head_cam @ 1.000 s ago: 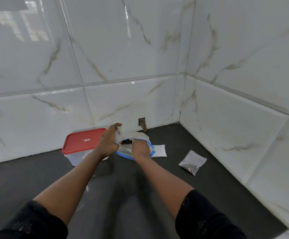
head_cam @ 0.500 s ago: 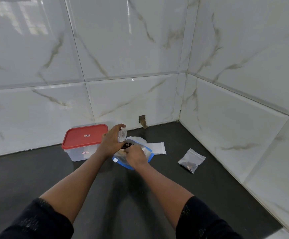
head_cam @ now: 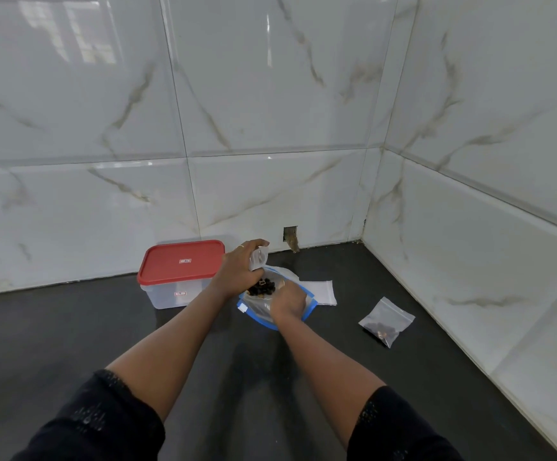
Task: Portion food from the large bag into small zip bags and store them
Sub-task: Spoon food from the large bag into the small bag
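The large clear bag [head_cam: 257, 309] with a blue zip edge lies open on the dark counter and shows dark food pieces [head_cam: 263, 287] at its mouth. My left hand [head_cam: 240, 271] holds a small clear zip bag [head_cam: 259, 257] upright just above that mouth. My right hand [head_cam: 288, 299] reaches into the large bag, fingers curled among the food; whether it grips any is hidden. A filled small zip bag [head_cam: 387, 321] lies to the right on the counter.
A clear plastic box with a red lid [head_cam: 180, 266] stands left of the bags by the back wall. Flat empty small bags [head_cam: 320, 291] lie behind the large bag. Tiled walls close the counter at the back and right.
My right hand has shifted slightly back and right inside the large bag. The left hand keeps the small bag raised in about the same place.
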Tool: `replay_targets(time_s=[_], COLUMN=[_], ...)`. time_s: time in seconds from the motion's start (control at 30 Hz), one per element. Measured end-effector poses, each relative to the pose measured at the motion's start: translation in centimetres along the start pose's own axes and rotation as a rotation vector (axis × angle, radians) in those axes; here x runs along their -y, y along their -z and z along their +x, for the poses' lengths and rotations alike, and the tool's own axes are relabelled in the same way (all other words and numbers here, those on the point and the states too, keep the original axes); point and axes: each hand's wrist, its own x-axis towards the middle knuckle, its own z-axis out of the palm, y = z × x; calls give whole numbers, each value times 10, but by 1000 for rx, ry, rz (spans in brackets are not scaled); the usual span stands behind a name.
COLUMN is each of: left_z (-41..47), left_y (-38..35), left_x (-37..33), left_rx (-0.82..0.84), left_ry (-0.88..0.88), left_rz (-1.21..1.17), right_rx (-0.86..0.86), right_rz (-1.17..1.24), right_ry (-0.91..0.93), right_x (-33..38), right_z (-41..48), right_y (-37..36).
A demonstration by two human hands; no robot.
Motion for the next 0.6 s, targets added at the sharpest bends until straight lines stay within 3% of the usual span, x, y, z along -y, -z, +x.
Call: replay_targets(time_s=[0.3, 0.5, 0.6], left_z=[6, 5, 4], left_y=[-3, -4, -2], left_x=[5, 9, 10], left_rx=[-9, -46, -57], left_ry=[-14, -49, -44], left_rz=[-22, -33, -40], right_rx=[102, 76, 153], right_rz=[114, 518, 699], right_ry=[-130, -345, -385], right_x=[4, 12, 16], right_z=[12, 17, 11], right_y=[-2, -6, -10])
